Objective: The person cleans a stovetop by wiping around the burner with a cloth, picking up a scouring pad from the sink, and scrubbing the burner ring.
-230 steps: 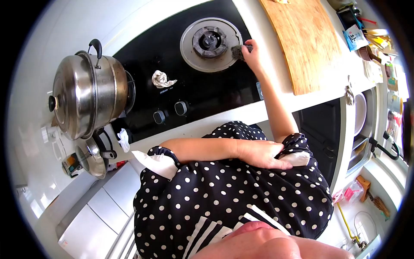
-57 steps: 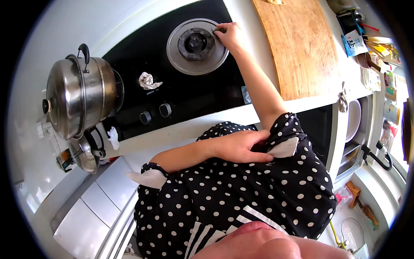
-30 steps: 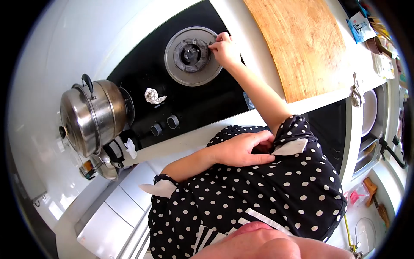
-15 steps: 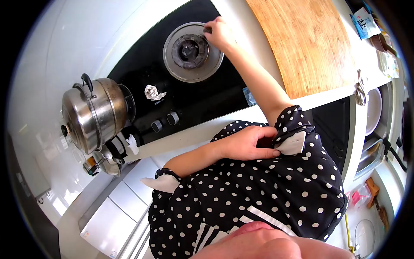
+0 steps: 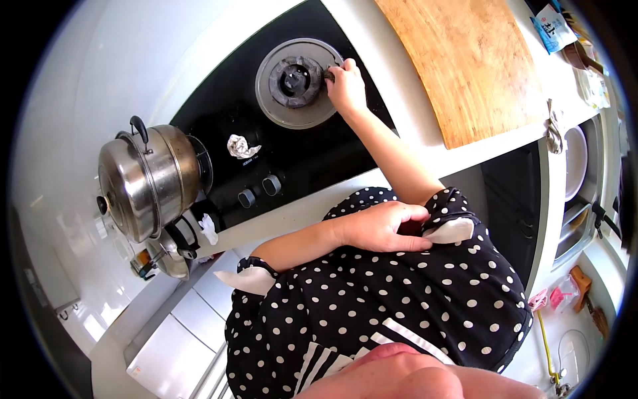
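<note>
My right hand is closed around a small dark scrubber, possibly steel wool, mostly hidden by the fingers. It rests at the right side of the round metal burner tray, beside the dark burner ring. My left hand lies across my front, with thumb and fingers gripping the rolled cuff of my right sleeve. A crumpled whitish ball sits on the black glass hob, above two control knobs.
A large steel steamer pot stands at the left on the hob, with a kettle-like metal vessel below it. A wooden board lies on the right counter. Farther right are a blue-and-white packet and a white bowl.
My right hand has moved with the scrubber along the burner tray's right side, nearer to me. My left hand keeps its hold on the cuff. The view has shifted slightly.
</note>
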Demonstrator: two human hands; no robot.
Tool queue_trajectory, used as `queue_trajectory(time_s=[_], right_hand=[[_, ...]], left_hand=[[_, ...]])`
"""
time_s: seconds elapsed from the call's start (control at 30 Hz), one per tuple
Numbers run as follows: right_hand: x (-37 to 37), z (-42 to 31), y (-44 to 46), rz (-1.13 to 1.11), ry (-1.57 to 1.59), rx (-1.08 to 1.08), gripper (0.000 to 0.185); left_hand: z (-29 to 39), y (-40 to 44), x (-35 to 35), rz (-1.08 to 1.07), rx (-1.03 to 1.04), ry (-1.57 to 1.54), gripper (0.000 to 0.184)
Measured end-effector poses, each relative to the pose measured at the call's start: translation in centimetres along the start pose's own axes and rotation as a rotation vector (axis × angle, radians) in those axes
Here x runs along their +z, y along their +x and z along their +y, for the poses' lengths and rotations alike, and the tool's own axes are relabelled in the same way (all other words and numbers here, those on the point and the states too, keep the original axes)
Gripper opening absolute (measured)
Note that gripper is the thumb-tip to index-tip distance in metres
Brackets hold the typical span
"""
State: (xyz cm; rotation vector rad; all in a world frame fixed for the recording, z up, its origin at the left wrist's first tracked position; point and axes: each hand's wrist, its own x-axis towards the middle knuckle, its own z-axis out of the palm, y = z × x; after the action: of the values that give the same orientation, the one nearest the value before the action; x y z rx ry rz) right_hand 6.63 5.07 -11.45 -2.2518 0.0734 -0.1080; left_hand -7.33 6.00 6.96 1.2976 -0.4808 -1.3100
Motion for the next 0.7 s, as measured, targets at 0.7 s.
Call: queue_trajectory(time_s=[0.7], right_hand=[[2.1,-0.7,5.9,0.018,-0.151,-0.086,0.019]], left_hand=[[-2.1,-1.2,-0.6,0.162,0.095,-0.181,0.032]])
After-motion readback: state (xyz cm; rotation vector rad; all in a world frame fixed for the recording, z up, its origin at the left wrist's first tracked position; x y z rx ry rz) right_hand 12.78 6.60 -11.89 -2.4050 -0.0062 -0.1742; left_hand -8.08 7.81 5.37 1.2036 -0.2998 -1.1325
